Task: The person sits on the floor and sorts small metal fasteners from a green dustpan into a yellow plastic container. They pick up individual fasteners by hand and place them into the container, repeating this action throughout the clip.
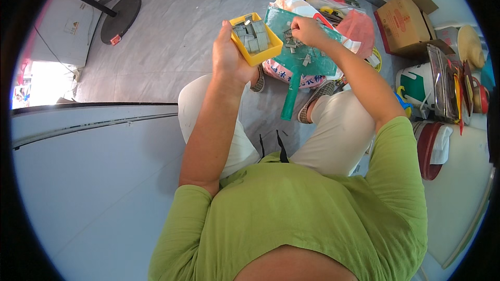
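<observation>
My left hand (234, 56) holds up a yellow plastic box (256, 59) from its left side and below. Inside it lie strips of metal staples (252, 35), stacked in rows with some loose on top. To the right, my right hand (306, 31) is over a green plastic plasterer's float (312, 64), fingertips bent together close to its surface. Whether a staple is between those fingers cannot be told. Short staple pieces (291, 43) lie scattered on the float, and a few more (307, 60) lie lower down. The float rests on a pink and white printed bag (279, 72), its handle pointing towards me.
Behind the float lie tools and a red plastic bag (356, 33). A cardboard box (406, 23) and a white and green bucket (416, 86) stand at the right. A round black stand base (121, 19) is on the tiled floor at the upper left.
</observation>
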